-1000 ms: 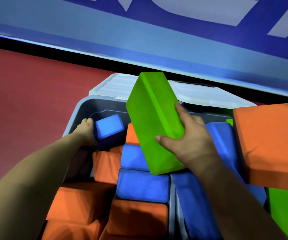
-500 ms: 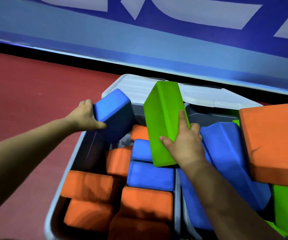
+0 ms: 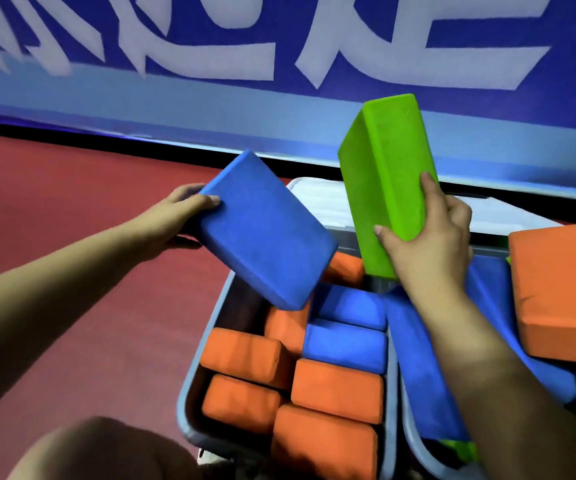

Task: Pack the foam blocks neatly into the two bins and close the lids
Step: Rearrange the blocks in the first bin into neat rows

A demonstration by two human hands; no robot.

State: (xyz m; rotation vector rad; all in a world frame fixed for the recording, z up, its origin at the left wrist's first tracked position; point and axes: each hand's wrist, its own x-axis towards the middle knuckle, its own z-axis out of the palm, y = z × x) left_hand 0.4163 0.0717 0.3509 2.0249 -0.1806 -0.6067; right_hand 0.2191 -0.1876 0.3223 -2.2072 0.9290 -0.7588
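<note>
- The left hand [image 3: 175, 216] grips the far-left end of a blue foam block [image 3: 262, 233], thumb on its top face and the other fingers hidden beneath; the block is tilted and held above the far-left corner of the left bin [image 3: 189, 382].
- The right hand [image 3: 428, 237] clasps a green foam block [image 3: 387, 174] near its lower end, thumb on the left face and fingers wrapped round the right edge; the block stands almost upright above the far end of the bins.
- The left bin holds orange blocks [image 3: 335, 389] in the near and left part and blue blocks [image 3: 345, 344] along its right side.
- The right bin [image 3: 414, 441] is largely covered by the right forearm; a long blue block [image 3: 421, 375] lies in it, and green foam at its near end is cut off.
- A big orange block [image 3: 563, 289] sits on top at the right, cut by the frame edge.
- A white lid [image 3: 317, 199] lies behind the bins, partly hidden by both held blocks.
- The bins stand on a red floor [image 3: 72, 188] before a blue wall banner [image 3: 279, 46].
</note>
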